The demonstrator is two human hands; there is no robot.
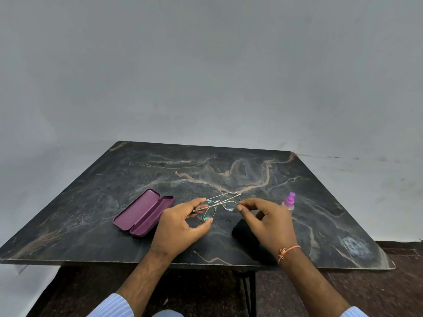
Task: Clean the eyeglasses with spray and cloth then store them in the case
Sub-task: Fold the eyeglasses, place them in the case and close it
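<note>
Thin metal-framed eyeglasses (220, 201) are held just above the dark marble table (160, 170), both temples folded across the lenses. My left hand (180, 227) pinches the frame at its left lens. My right hand (265, 220) pinches the right end of the frame between thumb and forefinger. A purple glasses case (143, 212) lies open on the table to the left of my left hand. A small spray bottle with a pink-purple nozzle (290, 200) stands to the right, partly hidden behind my right hand. A black cloth (243, 232) lies under my right hand.
The table's near edge (91, 261) runs just in front of my wrists, with a dark floor below it. A plain grey wall stands behind the table. A pale smudge (354, 245) marks the table's right front corner.
</note>
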